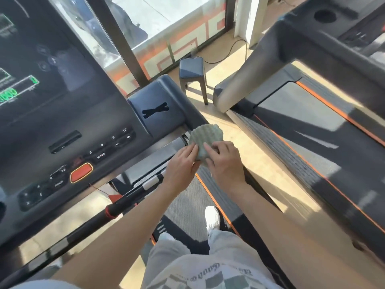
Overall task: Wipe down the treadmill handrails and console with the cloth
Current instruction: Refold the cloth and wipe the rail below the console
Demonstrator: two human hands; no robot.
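A pale green ribbed cloth (205, 138) is bunched between both hands, just right of the treadmill console (68, 126). My left hand (183, 165) pinches its lower left edge with fingers and thumb. My right hand (224, 161) grips its right side, fingers curled over the fabric. The cloth hovers over the right handrail (188, 105), at the end of the dark padded console wing (160, 107). The black front handlebar (125, 202) with a red ring runs below the console, left of my forearms.
A second treadmill (312, 113) stands close on the right, with a strip of floor between. A small dark stool (192, 74) stands ahead by the window, a cable behind it. My white shoe (212, 219) stands on the belt. A red stop button (81, 172) sits low on the console.
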